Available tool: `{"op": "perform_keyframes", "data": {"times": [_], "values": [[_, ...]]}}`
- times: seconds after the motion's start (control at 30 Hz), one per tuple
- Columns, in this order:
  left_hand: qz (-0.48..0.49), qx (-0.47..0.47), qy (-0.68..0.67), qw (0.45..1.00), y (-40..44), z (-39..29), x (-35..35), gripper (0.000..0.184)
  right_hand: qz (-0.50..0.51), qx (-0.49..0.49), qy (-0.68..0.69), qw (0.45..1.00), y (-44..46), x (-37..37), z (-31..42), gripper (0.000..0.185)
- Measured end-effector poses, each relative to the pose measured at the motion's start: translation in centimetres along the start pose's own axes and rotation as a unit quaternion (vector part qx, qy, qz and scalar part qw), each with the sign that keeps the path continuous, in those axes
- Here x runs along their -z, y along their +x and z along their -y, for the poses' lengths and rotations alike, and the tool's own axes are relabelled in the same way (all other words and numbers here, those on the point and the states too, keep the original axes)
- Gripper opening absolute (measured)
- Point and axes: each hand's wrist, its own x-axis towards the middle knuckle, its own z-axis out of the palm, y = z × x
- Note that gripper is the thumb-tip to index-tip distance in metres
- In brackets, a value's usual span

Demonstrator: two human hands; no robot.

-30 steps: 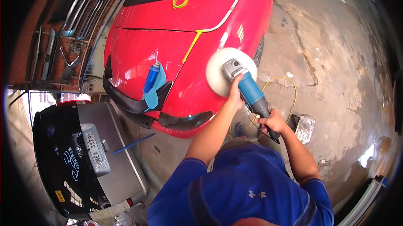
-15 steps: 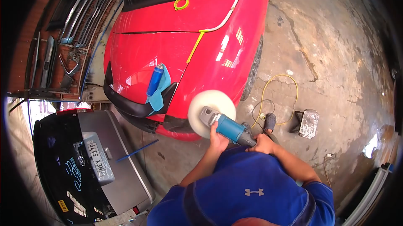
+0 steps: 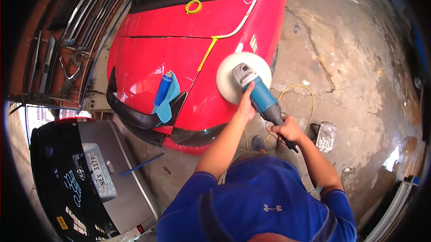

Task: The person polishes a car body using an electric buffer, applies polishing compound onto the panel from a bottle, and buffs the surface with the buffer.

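Both of my hands are on a blue-and-black polisher (image 3: 266,98) with a round white pad (image 3: 227,80). My left hand (image 3: 246,106) grips its body close behind the grey head. At the rear, my right hand (image 3: 288,130) is wrapped around the black handle. The pad lies over the side panel of a red car (image 3: 197,98), near the wheel; whether it presses on the paint I cannot tell. Yellow tape (image 3: 207,54) marks a panel seam to the left of the pad. A blue bottle (image 3: 163,89) lies on a light-blue cloth (image 3: 165,112) on the car.
A yellow tape roll (image 3: 193,7) rests higher up on the car. The yellow cord (image 3: 310,96) loops over the concrete floor, near a worn block-like stool (image 3: 326,137). At left are a detached grey tailgate (image 3: 121,170) and a rack of car grilles (image 3: 92,13).
The polisher has moved up and to the right along the car's side, away from the bumper corner. Both hands have gone with it, and my arms reach further out.
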Motion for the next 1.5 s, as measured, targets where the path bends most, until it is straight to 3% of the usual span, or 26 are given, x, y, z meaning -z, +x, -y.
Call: {"op": "perform_keyframes", "data": {"times": [0.23, 0.33, 0.5, 0.6, 0.63, 0.73, 0.87, 1.1, 1.5], "values": [[-0.048, -0.005, 0.014, 0.999, 1.4, 0.6, -1.4, 0.069, 0.002, -0.011, 0.003, 1.000, -0.1, 1.5, 1.1, 0.038], [-0.056, -0.002, 0.019, 0.998, -2.8, 1.7, 0.3, 0.071, 0.038, -0.032, -0.053, 0.997, -2.6, 1.3, 0.2, 0.051], [-0.095, 0.065, -0.054, 0.992, -11.1, 4.4, 3.7, 0.061, 0.102, -0.023, -0.130, 0.986, -5.3, -0.1, -3.3, 0.055], [-0.087, 0.078, -0.080, 0.990, -12.0, 4.9, 4.0, 0.056, 0.058, 0.140, -0.240, 0.959, -4.4, -0.5, -6.5, 0.057], [-0.080, 0.081, -0.087, 0.990, -12.2, 5.1, 4.1, 0.055, 0.063, 0.103, -0.226, 0.967, -4.2, -0.2, -6.2, 0.060], [-0.085, 0.047, -0.087, 0.991, -10.0, 5.4, 2.9, 0.053, 0.102, -0.045, -0.175, 0.978, -4.2, 2.3, -1.5, 0.060], [-0.045, 0.037, -0.098, 0.994, -4.3, 4.2, 0.8, 0.058, 0.042, 0.049, -0.177, 0.982, 0.0, 5.1, -3.3, 0.061], [0.005, 0.006, -0.081, 0.997, 5.4, 2.4, -4.3, 0.067, -0.020, 0.016, -0.159, 0.987, 1.4, 10.1, 5.1, 0.049], [0.020, 0.022, -0.049, 0.998, 8.6, 3.7, -6.0, 0.066, -0.029, -0.005, -0.150, 0.988, 3.0, 12.2, 2.9, 0.046]]}}
